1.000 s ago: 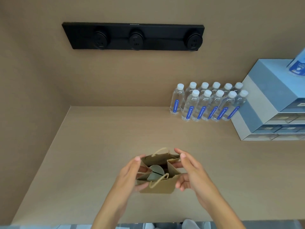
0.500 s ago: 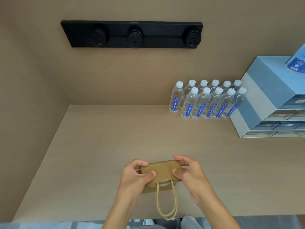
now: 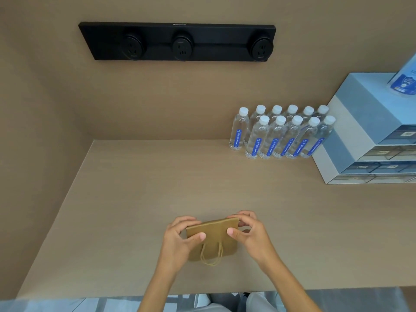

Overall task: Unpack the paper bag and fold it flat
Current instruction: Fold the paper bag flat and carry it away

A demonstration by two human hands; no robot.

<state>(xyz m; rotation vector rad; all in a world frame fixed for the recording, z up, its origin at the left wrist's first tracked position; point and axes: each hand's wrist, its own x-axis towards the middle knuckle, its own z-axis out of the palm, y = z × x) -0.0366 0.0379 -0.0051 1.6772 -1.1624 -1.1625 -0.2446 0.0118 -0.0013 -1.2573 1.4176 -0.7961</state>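
Observation:
A small brown paper bag lies pressed nearly flat on the beige table, near its front edge. Its twine handles point toward me. My left hand grips the bag's left side, thumb on top. My right hand grips the right side, fingers curled over the far corner and thumb on top. Whatever was inside the bag is hidden from view.
Several water bottles stand at the back right against the wall. A blue-grey drawer unit sits at the far right with a blue packet on top. A black socket strip is mounted on the wall.
The bag was upright and open with a grey round item showing inside; it has been tipped over toward me and flattened. Its handles now lie on the bag instead of hanging over the table edge.

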